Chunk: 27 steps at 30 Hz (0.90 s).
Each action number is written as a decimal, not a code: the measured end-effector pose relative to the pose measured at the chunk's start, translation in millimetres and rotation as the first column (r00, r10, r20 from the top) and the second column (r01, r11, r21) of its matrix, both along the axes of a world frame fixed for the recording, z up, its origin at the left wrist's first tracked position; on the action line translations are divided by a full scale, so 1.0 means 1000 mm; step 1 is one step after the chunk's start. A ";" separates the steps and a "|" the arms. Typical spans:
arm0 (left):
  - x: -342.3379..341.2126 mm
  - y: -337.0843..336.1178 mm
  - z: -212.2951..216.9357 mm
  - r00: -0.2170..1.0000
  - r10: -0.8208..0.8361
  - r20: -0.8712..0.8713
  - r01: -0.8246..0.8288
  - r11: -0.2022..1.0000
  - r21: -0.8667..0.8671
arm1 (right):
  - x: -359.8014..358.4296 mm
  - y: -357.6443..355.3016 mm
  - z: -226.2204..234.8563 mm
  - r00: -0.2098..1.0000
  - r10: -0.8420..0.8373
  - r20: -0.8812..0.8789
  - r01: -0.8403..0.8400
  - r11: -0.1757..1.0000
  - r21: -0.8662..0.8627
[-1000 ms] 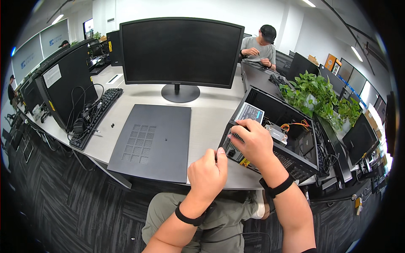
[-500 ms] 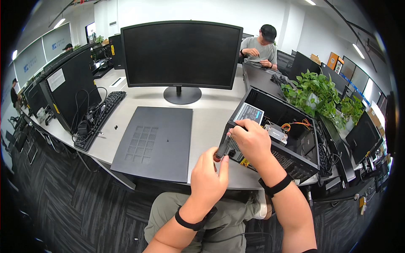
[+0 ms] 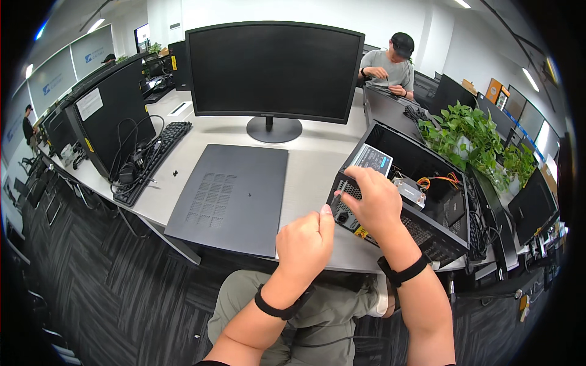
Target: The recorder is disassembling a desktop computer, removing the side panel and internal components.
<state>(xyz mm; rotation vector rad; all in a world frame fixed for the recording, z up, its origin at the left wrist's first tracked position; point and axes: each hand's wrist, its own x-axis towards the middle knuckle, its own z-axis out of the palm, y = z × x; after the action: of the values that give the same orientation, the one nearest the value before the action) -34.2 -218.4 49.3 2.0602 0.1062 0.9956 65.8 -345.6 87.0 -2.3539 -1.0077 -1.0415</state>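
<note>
An open black computer case (image 3: 421,222) lies at the right of the desk, its inside facing up, with a power supply (image 3: 373,160) in the near left corner. My left hand (image 3: 305,241) is closed in front of the case's rear grille, around what looks like a dark screwdriver; its handle is hidden in the fist. A thin shaft (image 3: 335,200) seems to run from the left thumb toward the case. My right hand (image 3: 377,198) is bent over the case's rear corner, thumb and index finger apart. To the left, a flat dark side panel (image 3: 247,213) with vent slots lies on the desk.
A large monitor (image 3: 274,70) stands behind the panel. Further left are a keyboard (image 3: 152,161) with a heaped cable and another upright case (image 3: 113,119). Tiny dark pieces (image 3: 175,173) lie near the keyboard. Leafy plants (image 3: 461,134) border the right; a co-worker (image 3: 390,67) sits beyond.
The view has shifted, so the desk sits further right. My left hand has closed over the dark handle that showed before. My right thumb and index finger have parted from their pinch.
</note>
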 end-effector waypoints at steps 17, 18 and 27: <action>-0.008 0.008 -0.011 0.990 0.002 -0.144 0.021 0.987 0.159 | 0.007 0.002 -0.007 0.989 0.022 0.143 -0.021 1.000 -0.008; -0.009 0.007 -0.010 0.990 -0.049 -0.134 0.062 0.994 0.093 | 0.007 0.000 -0.008 0.989 0.026 0.143 -0.025 1.000 -0.012; -0.008 0.004 -0.007 0.987 -0.066 0.144 0.074 0.996 -0.051 | 0.006 0.001 -0.009 0.989 0.005 0.145 -0.008 1.000 0.015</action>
<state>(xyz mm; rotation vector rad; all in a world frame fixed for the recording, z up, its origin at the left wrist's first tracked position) -42.3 -214.4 42.5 1.9225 -0.0125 1.0807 72.3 -344.2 78.4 -2.2881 -1.0542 -1.2288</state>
